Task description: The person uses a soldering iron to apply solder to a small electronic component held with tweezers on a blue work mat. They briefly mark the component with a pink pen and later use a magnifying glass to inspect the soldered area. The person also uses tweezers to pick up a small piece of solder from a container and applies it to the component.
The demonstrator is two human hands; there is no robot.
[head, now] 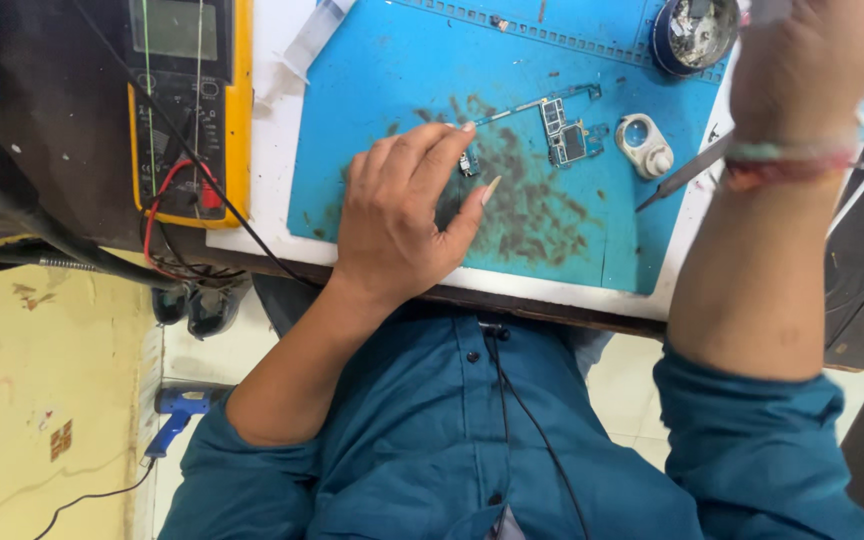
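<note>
Pinching a small chip (468, 164) on the blue mat (382, 90), left hand (402, 215), right hand (812, 60) raised, grip unclear.

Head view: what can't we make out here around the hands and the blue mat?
- Right hand: fingers cut off by the top edge; grip unknown.
- Small part under the left hand: mostly hidden by the fingertips, too small to identify.
- Circuit board: components too small to resolve.
- Round tin: cut by the top edge, contents unclear.
- Multimeter: display washed out, top cropped.
</note>
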